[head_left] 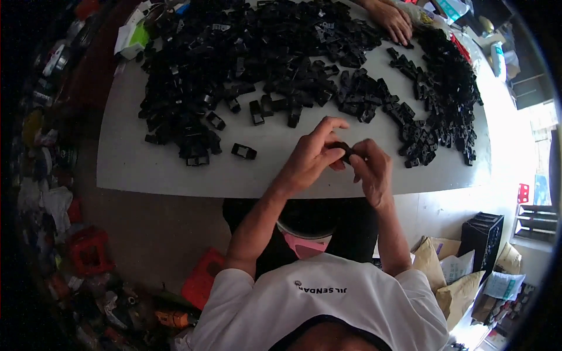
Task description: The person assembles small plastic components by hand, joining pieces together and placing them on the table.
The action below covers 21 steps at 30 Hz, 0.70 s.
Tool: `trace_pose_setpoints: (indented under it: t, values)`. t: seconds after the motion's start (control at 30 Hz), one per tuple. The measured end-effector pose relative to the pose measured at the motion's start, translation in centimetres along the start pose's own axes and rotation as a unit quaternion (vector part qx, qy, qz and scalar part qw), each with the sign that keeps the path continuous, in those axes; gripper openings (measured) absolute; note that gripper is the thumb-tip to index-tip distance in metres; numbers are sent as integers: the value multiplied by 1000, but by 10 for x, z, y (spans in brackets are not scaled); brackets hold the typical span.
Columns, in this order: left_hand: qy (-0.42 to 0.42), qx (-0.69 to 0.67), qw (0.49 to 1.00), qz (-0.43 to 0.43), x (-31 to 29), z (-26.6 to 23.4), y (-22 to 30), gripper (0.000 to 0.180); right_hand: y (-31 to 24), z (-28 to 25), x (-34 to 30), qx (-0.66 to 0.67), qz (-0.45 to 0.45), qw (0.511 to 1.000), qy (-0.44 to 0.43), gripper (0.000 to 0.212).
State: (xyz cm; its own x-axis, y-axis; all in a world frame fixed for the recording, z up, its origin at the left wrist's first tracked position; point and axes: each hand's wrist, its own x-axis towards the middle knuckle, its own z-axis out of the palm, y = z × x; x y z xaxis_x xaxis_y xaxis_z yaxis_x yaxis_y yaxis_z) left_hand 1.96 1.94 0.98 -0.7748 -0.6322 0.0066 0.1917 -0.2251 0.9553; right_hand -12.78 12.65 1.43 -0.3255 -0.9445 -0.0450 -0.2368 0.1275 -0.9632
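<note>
Between my hands, just above the near edge of the table, is a small black plastic part [346, 152]. My left hand [310, 153] pinches one end between thumb and fingers, its index finger stretched out above. The other end is gripped by the thumb and bent fingers of my right hand [373, 169]. My fingers hide much of the part, so its exact shape cannot be made out. A single black rectangular housing [243, 151] with a pale opening lies left of my left hand. Beyond my hands spreads a large heap of similar black plastic parts [234, 64].
The white table [152, 178] carries another heap of black pieces [445, 88] at the right. At the far edge rests another person's hand [392, 20]. Below are red stools [91, 250], an orange power tool [172, 318], a black crate [481, 240] and paper sacks [459, 298].
</note>
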Motion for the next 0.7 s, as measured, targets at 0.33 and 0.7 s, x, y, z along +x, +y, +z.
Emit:
trace_pose_setpoints:
  t: [0.33, 0.7]
  values:
    - [242, 668, 702, 51, 14, -24, -14, 28, 78, 61, -86, -320, -299, 893, -104, 29]
    - [188, 448, 861, 152, 15, -27, -21, 18, 27, -51, 58, -393, -257, 876, 111, 31]
